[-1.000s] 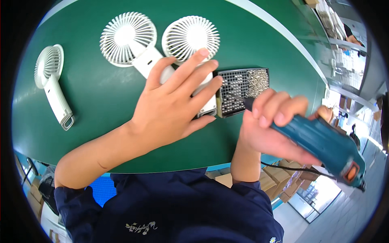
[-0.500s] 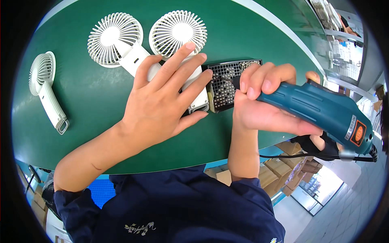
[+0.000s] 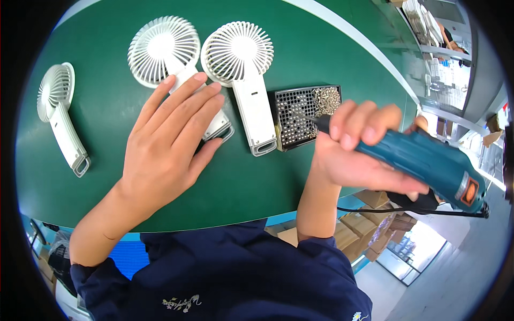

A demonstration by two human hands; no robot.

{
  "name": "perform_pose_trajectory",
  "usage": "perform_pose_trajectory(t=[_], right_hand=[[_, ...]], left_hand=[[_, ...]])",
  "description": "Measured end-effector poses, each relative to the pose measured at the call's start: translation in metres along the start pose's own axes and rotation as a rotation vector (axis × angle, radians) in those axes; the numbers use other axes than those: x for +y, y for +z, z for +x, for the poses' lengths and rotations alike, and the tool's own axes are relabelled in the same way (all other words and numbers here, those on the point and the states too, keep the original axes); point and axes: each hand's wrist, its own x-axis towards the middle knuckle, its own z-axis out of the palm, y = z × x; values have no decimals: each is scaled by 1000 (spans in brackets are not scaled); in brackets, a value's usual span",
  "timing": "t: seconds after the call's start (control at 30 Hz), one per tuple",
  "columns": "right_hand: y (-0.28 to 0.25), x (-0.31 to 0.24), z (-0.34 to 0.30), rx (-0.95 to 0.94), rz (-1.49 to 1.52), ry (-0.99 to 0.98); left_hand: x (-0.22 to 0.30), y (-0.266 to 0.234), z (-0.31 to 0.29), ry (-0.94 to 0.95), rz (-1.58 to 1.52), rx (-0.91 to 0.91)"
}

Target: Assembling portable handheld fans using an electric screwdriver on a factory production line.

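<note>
My left hand [image 3: 166, 134] lies with fingers stretched out over the handle of a white handheld fan [image 3: 184, 72], hiding most of that handle. Just right of it lies a second white fan [image 3: 256, 115], its handle pointing toward me and untouched. My right hand [image 3: 364, 142] is wrapped round a teal electric screwdriver [image 3: 428, 166], held tilted with its black nose to the left. Its thin bit reaches over a black screw tray [image 3: 288, 143] with rows of holes. Small metal screws [image 3: 326, 99] fill some holes and lie heaped in the tray's far right corner.
A third white fan [image 3: 68, 136] lies at the far left of the green table [image 3: 214, 206]. A black cable [image 3: 385, 210] runs from the screwdriver's rear, past the table edge. Cardboard boxes [image 3: 356, 230] stand below on the right, with a person partly visible nearby.
My left hand has moved left, off the right-hand fan and onto the middle one. Both fans have shifted, and the right-hand one has straightened. The screwdriver has moved slightly down.
</note>
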Motion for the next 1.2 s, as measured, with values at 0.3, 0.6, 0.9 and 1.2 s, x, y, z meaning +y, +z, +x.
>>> perform_pose_trajectory(t=[0.3, 0.6, 0.9, 1.2], right_hand=[[55, -9, -20, -196, 24, 151], [45, 1, -27, -88, 91, 241], [47, 10, -30, -68, 10, 230], [44, 7, -29, -336, 3, 229]], left_hand=[[3, 9, -4, 54, -164, 63], [4, 15, -6, 24, -219, 92], [3, 14, -6, 29, -199, 89], [4, 15, -4, 38, -206, 100]])
